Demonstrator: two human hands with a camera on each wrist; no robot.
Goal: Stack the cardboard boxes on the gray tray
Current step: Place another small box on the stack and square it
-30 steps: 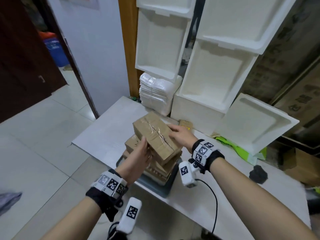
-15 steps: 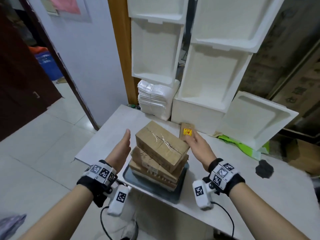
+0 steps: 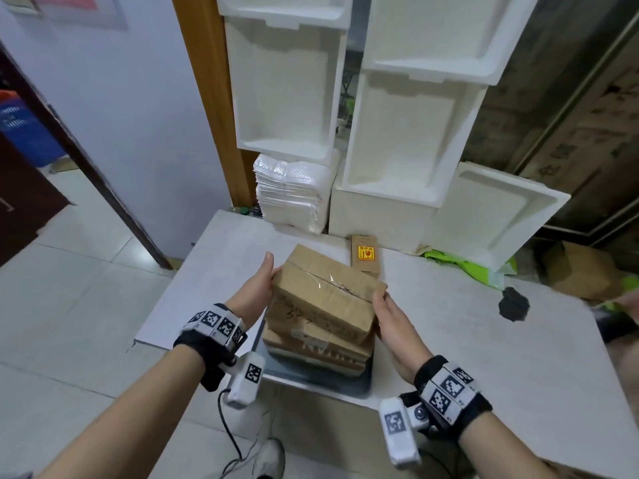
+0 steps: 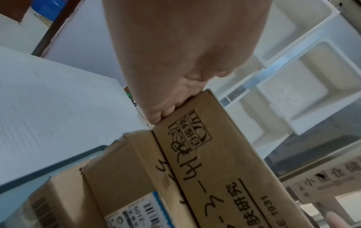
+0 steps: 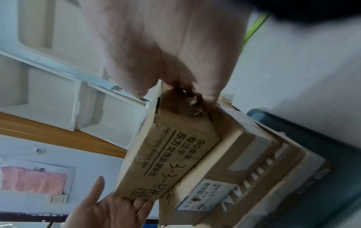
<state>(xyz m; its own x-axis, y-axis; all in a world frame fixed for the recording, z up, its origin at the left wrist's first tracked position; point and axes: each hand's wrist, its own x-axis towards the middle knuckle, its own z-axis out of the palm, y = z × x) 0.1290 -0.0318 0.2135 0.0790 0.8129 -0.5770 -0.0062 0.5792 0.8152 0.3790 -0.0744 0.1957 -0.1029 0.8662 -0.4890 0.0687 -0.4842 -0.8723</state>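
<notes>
Several brown cardboard boxes [image 3: 311, 344] lie stacked on the dark gray tray [image 3: 311, 376] at the table's near edge. The top box [image 3: 328, 288] sits skewed across the stack. My left hand [image 3: 271, 274] presses its fingers against the box's left end, thumb pointing up and off the box. My right hand [image 3: 378, 300] holds the right end, thumb on the top edge and fingers down the end face. The wrist views show the same box [image 4: 205, 154] [image 5: 175, 146] and the tray rim [image 4: 58, 163] [image 5: 312, 138]. A small box with a yellow label [image 3: 366, 254] lies on the table behind.
White foam trays [image 3: 397, 140] and a pile of white packets [image 3: 290, 195] stand along the back of the white table [image 3: 484, 357]. A green bag [image 3: 463, 267] and a black lump [image 3: 513, 304] lie to the right. The floor drops off left and in front.
A second ago both hands set the top box on the stack, then drew away to either side. Now they are back on the box's two ends.
</notes>
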